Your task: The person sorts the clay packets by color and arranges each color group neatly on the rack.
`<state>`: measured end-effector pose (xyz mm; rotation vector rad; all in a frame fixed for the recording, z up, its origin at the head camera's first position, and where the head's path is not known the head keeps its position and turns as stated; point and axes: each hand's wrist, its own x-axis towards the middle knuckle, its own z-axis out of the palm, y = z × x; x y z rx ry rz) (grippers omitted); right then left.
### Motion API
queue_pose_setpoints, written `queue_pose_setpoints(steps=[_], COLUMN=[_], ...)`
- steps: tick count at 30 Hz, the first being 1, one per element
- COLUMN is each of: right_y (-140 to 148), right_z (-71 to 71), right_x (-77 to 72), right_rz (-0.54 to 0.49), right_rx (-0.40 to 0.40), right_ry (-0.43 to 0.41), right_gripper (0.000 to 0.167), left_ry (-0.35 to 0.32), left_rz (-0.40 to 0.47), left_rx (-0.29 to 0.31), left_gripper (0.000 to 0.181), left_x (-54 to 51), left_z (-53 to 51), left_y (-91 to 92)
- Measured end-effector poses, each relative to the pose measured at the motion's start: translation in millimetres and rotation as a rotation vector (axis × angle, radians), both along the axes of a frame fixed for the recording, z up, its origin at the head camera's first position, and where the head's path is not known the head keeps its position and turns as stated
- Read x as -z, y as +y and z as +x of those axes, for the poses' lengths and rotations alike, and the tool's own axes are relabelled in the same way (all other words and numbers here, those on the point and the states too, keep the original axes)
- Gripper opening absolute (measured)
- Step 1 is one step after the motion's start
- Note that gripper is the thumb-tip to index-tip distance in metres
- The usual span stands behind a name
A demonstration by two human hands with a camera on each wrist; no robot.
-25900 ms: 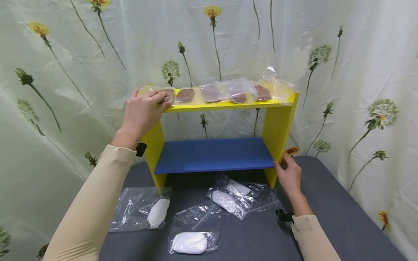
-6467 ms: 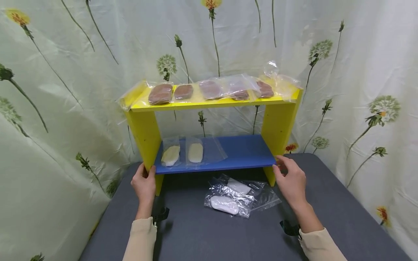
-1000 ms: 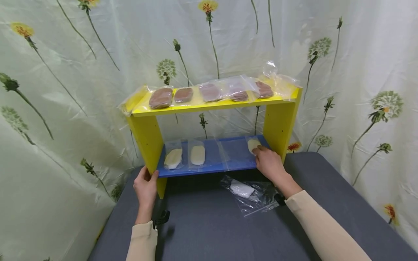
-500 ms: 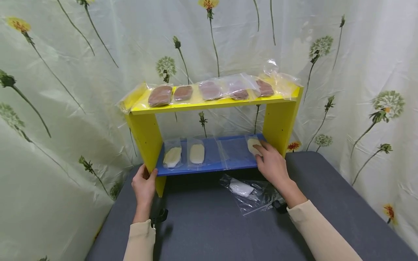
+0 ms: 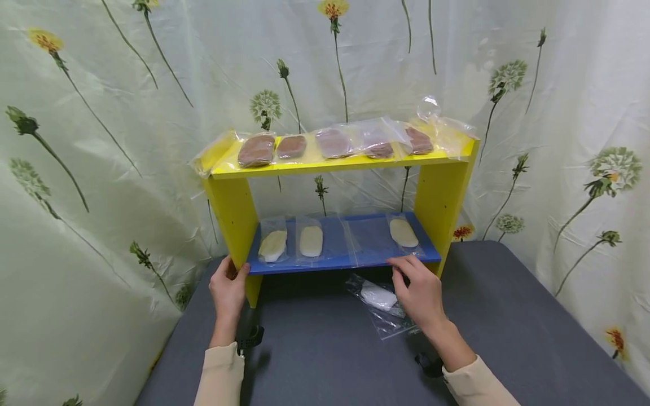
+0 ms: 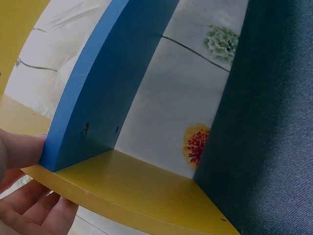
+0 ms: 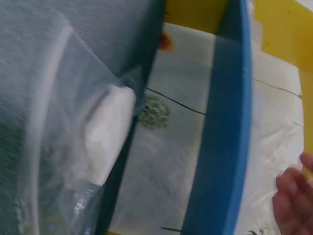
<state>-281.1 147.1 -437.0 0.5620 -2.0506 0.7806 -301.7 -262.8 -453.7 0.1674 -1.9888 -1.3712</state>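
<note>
My left hand grips the left side panel of a yellow shelf unit, thumb at the front corner of its blue shelf; the left wrist view shows the fingers round the panel's outer side. My right hand, fingers loosely bent, holds nothing in front of the blue shelf's edge. Beyond it lies a bagged white oval block, at the shelf's right. Two similar bagged blocks lie at its left. Below, another white block in a zip bag lies on the table, partly behind my right hand.
Several brown slabs in clear bags line the yellow top shelf. Bag plastic overhangs its left end. A dark grey table carries the unit, and a flowered curtain hangs close behind.
Since the oldest frame, three bagged white blocks went from table to blue shelf. My left hand moved from the top down to the side. Just now my right hand left the right-hand block and drew back.
</note>
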Motion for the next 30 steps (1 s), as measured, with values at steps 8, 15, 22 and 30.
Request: queue_pose_setpoints(steps=[8, 15, 22, 30], right_y=[-9.3, -11.3, -7.1, -2.1], right_z=[0.9, -3.0, -11.8, -16.4], right_x=[18.7, 41.4, 55.7, 60.2], right_rz=[0.149, 0.359, 0.432, 0.51], right_rx=[-0.197, -0.205, -0.076, -0.114], right_ry=[0.017, -0.187, -0.437, -0.603], right_gripper=[0.023, 0.017, 0.03, 0.052], left_ry=[-0.006, -0.009, 0.008, -0.002], left_rz=[-0.005, -0.001, -0.011, -0.001], left_rx=[0.02, 0.029, 0.024, 0.014], left_gripper=[0.041, 0.041, 0.04, 0.041], left_x=[-2.2, -1.0, -4.2, -2.3], left_z=[-2.4, -2.6, -2.1, -1.7], left_y=[4.7, 4.1, 0.6, -2.0])
